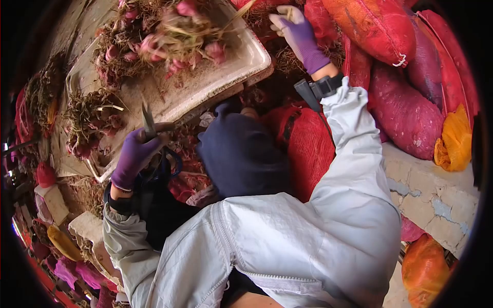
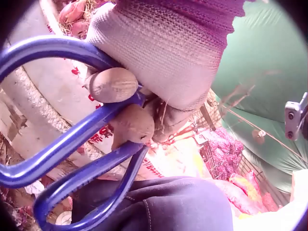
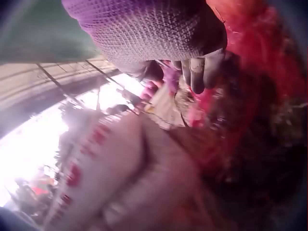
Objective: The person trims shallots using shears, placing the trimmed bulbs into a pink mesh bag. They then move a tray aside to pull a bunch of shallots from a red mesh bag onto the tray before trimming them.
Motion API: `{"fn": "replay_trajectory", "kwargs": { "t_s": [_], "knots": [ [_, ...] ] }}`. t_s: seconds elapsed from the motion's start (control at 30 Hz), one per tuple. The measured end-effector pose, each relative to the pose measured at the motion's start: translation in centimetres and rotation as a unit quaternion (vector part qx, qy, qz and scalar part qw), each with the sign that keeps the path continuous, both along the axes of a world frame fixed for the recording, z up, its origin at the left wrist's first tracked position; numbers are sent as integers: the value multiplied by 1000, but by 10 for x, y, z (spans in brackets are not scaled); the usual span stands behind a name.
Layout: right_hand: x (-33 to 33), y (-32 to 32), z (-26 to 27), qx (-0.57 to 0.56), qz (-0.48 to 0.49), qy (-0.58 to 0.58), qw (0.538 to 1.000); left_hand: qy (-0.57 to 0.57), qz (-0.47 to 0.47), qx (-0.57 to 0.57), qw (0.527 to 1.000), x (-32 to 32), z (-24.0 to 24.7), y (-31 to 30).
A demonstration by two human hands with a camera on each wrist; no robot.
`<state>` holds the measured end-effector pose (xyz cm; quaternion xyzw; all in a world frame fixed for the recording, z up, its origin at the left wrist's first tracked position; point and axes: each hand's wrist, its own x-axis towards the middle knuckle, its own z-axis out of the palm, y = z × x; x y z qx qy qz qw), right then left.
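Note:
My left hand (image 1: pixel 137 156), in a purple glove with pale palm, grips scissors whose blades (image 1: pixel 148 119) point up toward the tray. In the left wrist view their blue handles (image 2: pixel 53 156) loop around my gloved fingers (image 2: pixel 115 84). My right hand (image 1: pixel 294 28), gloved alike, is raised beyond the tray's right corner near red net sacks. Its fingers (image 3: pixel 196 74) hang loosely bent with nothing visible held. A blurred bunch of shallots (image 1: pixel 214 51) with dry stalks is over the white tray (image 1: pixel 231 84), beside a heap of shallots (image 1: pixel 112 51).
Full red net sacks (image 1: pixel 405 110) are piled at the right, with an orange net bag (image 1: pixel 454 138) near them. A smaller shallot bunch (image 1: pixel 95 123) lies on the tray's left side. My dark-clothed knee (image 1: pixel 241 154) is below the tray, beside a red sack (image 1: pixel 310 154).

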<state>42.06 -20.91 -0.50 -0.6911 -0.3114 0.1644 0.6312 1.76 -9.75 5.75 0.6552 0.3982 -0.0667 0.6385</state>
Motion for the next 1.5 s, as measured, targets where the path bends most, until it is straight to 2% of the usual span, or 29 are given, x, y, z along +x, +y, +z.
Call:
{"fn": "replay_trajectory", "kwargs": {
  "t_s": [0.03, 0.07, 0.1, 0.13, 0.17, 0.2, 0.23, 0.3, 0.33, 0.4, 0.47, 0.7, 0.87, 0.93, 0.97, 1.0, 1.03, 1.07, 1.1, 1.17, 1.2, 1.3, 1.33, 1.5],
  "knots": [
    [16, -13, -38, -47, -45, -39, 997, -3, 22, -4, 1000, 2, 4, -2],
    [22, -35, -77, -153, -99, -98, 978, -1, 18, -8, 1000, 2, 4, -2],
    [23, -65, -112, -275, -80, -33, 957, 5, 31, -22, 999, 2, 3, -1],
    [30, -100, -174, -349, -49, -144, 925, 9, 46, -35, 998, 4, 1, 1],
    [6, -132, -162, -414, 92, -52, 904, 9, 44, -38, 998, 6, 2, 2],
    [-6, -153, -170, -550, 209, -126, 799, 21, 49, -41, 998, 7, 5, 2],
    [-5, -168, -186, -552, 209, -122, 798, 34, 53, -44, 997, 8, 5, 3],
    [-3, -209, -235, -558, 258, 128, 779, 37, 48, -62, 996, 10, 2, 5],
    [-6, -234, -257, -546, 276, 254, 749, 42, 55, -50, 996, 12, 6, 3],
    [-12, -267, -279, -494, 290, 488, 659, 47, 53, -42, 997, 18, 9, 1],
    [-17, -271, -269, -505, 293, 476, 657, 73, 84, -44, 993, 23, 10, 1],
    [-12, -305, -214, -593, 357, 347, 633, 45, 81, -77, 993, 22, 6, 2],
    [-25, -274, -174, -642, 394, 240, 612, 55, 85, -41, 994, 21, 1, 3],
    [-27, -234, -171, -660, 406, 194, 602, 49, 86, -50, 994, 22, 0, 4],
    [-28, -230, -164, -668, 414, 172, 595, 46, 89, -59, 993, 22, 0, 4],
    [-29, -229, -179, -667, 414, 172, 596, 47, 88, -58, 993, 23, 2, 4],
    [-30, -228, -204, -664, 270, 17, 697, 51, 85, -59, 993, 24, 4, 4],
    [-30, -218, -214, -625, 110, -137, 760, 55, 82, -59, 993, 26, 5, 5],
    [-24, -206, -223, -622, 108, -138, 763, 54, 82, -55, 994, 25, 5, 7],
    [-8, -170, -221, -662, 83, -55, 743, 71, 81, -53, 993, 24, 1, 9],
    [-4, -173, -259, -613, 56, -159, 771, 81, 89, -55, 991, 24, 0, 10],
    [32, -151, -271, -599, 76, -171, 779, 79, 82, -77, 991, 29, 6, 11],
    [1, -136, -272, -594, 84, -177, 780, 79, 82, -76, 991, 29, 6, 12],
    [-2, -124, -269, -580, 118, -206, 779, 97, 60, -56, 992, 33, 11, 15]
  ]
}}
